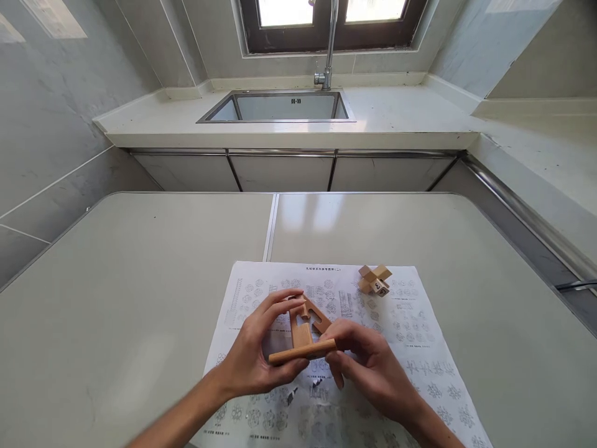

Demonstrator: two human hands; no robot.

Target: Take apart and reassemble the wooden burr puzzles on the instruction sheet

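Several notched wooden pieces (302, 335) form a loose, roughly triangular cluster between my two hands, above a printed sheet (252, 298). My left hand (265, 342) grips the cluster from the left, fingers on its top and thumb under the front bar. A long bar (298, 353) lies across the front of the cluster. My right hand (361, 354) pinches the right end, where the front bar meets a slanted notched piece (319, 316). Some of the joints between the pieces are hidden by my fingers.
A small assembled wooden block puzzle (374, 280) sits at the sheet's upper right. The sheet lies on a pale table (140, 298) with a metal seam. Beyond the table are a counter (396, 112), a sink (280, 107) and a faucet (328, 56).
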